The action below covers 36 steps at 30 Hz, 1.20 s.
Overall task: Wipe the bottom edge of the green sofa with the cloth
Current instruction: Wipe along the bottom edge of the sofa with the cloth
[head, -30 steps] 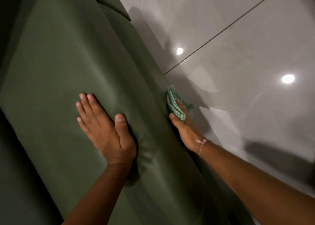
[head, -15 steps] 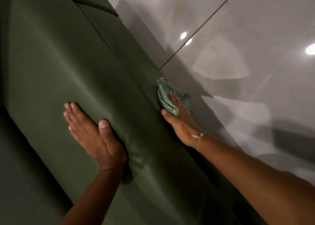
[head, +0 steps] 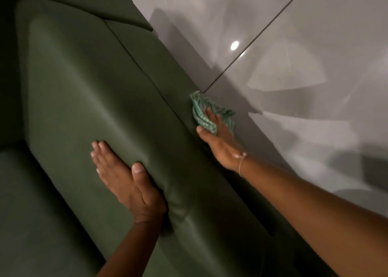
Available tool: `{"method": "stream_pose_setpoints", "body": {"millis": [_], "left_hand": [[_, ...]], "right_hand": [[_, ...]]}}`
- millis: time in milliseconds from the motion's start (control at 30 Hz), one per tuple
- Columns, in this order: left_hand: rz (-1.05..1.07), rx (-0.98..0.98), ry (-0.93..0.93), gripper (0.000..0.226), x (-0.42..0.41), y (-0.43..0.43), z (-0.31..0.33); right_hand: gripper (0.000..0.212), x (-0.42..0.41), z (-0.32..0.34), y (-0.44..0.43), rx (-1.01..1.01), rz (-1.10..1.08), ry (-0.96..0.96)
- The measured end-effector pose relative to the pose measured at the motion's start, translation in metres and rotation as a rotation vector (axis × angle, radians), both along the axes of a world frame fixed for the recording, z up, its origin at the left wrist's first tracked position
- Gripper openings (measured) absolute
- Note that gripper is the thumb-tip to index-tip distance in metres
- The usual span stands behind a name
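The right hand [head: 218, 142] is laid flat, its fingers stretched out and held close together, and the cloth [head: 202, 114] is pressed under them against the lower side of the sofa [head: 88, 83]. The cloth is not gripped in a fist; it is pinned between the palm side of the fingers and the green fabric, with the thumb lying along the sofa's side just below it. The crumpled green and white cloth is bunched ahead of and around the fingertips, right where the sofa meets the floor [head: 304, 35], close to a dark joint between tiles. A thin bracelet [head: 241, 163] is worn at the right wrist.

The left hand [head: 126, 180] is spread flat on the seat cushion, fingers straight and together, thumb set apart; nothing is held in it. No writing or label can be read anywhere.
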<state>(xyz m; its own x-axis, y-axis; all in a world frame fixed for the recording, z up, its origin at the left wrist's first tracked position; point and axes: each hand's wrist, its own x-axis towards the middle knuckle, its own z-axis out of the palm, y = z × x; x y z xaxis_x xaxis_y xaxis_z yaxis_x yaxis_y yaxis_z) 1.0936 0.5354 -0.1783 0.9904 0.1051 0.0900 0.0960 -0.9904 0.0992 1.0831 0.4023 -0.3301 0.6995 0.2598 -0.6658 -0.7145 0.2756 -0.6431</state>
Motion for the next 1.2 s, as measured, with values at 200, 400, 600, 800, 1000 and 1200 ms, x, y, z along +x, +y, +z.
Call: {"method": "stream_pose_setpoints", "body": {"millis": [200, 400, 600, 800, 1000, 1200], "left_hand": [[0.012, 0.024, 0.037, 0.082, 0.001, -0.008, 0.003], [0.025, 0.054, 0.055, 0.077, 0.004, -0.006, 0.005], [0.013, 0.024, 0.145, 0.081, 0.003, -0.011, 0.014], [0.071, -0.094, 0.194, 0.075, 0.068, 0.005, 0.03], [0.14, -0.082, 0.126, 0.073, 0.165, 0.006, 0.027], [0.133, -0.069, 0.063, 0.075, 0.161, 0.012, 0.02]], "right_hand": [[0.089, 0.004, -0.021, -0.005, -0.059, 0.038, 0.259], [0.107, 0.036, 0.018, 0.002, 0.027, 0.068, 0.179], [0.083, 0.037, -0.011, -0.002, -0.018, 0.078, 0.275], [0.098, 0.023, 0.018, -0.001, 0.027, 0.049, 0.247], [0.09, 0.093, 0.008, 0.009, 0.037, 0.031, 0.171], [0.097, 0.05, 0.001, 0.008, -0.002, 0.036, 0.289]]}}
